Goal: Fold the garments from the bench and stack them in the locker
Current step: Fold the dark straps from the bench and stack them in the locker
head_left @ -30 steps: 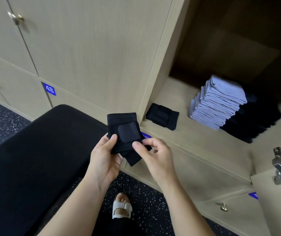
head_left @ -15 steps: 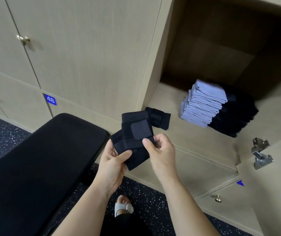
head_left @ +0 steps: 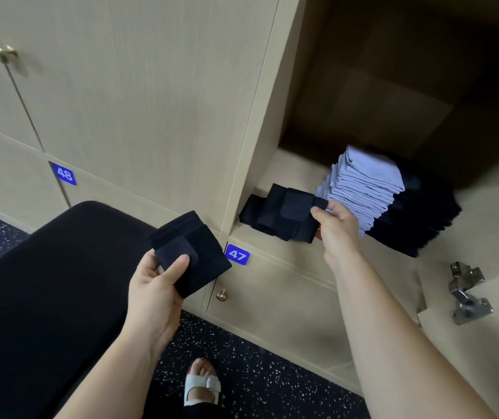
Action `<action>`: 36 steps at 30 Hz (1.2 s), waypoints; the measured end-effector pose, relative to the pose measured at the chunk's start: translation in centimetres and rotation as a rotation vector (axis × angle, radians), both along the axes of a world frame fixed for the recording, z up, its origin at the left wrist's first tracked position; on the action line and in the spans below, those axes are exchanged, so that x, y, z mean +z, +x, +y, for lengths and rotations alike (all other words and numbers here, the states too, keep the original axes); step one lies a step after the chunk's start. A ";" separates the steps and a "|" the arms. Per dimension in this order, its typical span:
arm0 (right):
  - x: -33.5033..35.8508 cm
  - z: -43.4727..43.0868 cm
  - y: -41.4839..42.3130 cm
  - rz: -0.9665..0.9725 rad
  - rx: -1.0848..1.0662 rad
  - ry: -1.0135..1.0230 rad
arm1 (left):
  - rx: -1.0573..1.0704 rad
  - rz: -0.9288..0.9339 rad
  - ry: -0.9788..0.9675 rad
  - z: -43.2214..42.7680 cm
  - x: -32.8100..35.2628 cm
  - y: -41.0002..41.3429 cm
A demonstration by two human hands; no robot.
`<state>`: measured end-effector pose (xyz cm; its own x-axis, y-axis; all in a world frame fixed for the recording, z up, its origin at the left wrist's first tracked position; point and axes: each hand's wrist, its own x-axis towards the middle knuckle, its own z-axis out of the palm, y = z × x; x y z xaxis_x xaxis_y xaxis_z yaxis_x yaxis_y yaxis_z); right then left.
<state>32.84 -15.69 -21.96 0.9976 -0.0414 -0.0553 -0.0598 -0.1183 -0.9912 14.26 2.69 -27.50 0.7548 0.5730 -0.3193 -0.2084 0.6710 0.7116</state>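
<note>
The black folded fabric wrap [head_left: 191, 255] in the left hand [head_left: 154, 285] is plain black, its strap patch a shade bluer; the second black fabric wrap [head_left: 290, 213] in the right hand [head_left: 336, 222] is the same plain black; one stack of folded cloths [head_left: 366, 182] is pale lavender-grey, the other folded stack [head_left: 417, 219] black; the padded bench [head_left: 46, 282] is matte black; the wood-grain locker [head_left: 257, 116] is light beige; the number plates [head_left: 64, 174] are blue with white digits; the dark floor [head_left: 257, 373] is flecked white; the strapped sandal [head_left: 201, 388] is white.
</note>
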 end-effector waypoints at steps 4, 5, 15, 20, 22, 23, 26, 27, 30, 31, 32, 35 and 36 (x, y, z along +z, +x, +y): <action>-0.9 2.0 2.8 0.061 0.003 0.060 | 0.023 0.031 -0.016 0.5 -0.5 0.8; -1.2 2.4 3.2 0.080 0.009 0.072 | 0.027 0.039 -0.022 0.6 -0.7 1.0; -4.2 3.8 5.2 0.109 -0.034 -0.091 | 0.017 0.065 -0.028 0.4 -1.1 1.9; -4.9 3.8 5.0 -0.057 -0.149 -0.612 | 0.014 0.079 -0.026 0.2 -1.1 2.0; -5.5 3.8 4.9 -0.087 -0.184 -0.719 | 0.009 0.077 -0.021 0.3 -1.1 2.0; -5.9 3.8 4.9 -0.101 -0.196 -0.739 | 0.007 0.077 -0.023 0.3 -1.1 2.0; -6.1 3.6 4.9 -0.148 -0.221 -0.743 | 0.006 0.078 -0.029 0.3 -1.3 2.0; -6.0 3.5 4.6 -0.168 -0.228 -0.732 | 0.012 0.083 -0.025 0.3 -1.3 2.0; -4.9 3.4 2.3 -0.257 -0.210 -0.654 | 0.050 0.087 -0.002 0.1 -0.9 1.9; -4.4 3.6 0.9 -0.280 -0.179 -0.610 | 0.060 0.082 0.000 0.0 -0.7 1.7; -3.9 3.8 -0.7 -0.288 -0.131 -0.549 | 0.066 0.080 -0.003 -0.2 -0.4 1.6; -2.9 3.6 -6.1 -0.127 0.191 -0.320 | 0.085 0.074 -0.038 -0.9 0.9 0.9; -2.7 3.4 -7.8 -0.031 0.324 -0.263 | 0.088 0.069 -0.053 -1.3 1.5 0.7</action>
<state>25.01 -12.27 -24.65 0.9624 0.2663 -0.0541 0.0518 -0.3750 -0.9256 15.00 1.40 -25.97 0.6774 0.6170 -0.4005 -0.2202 0.6896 0.6899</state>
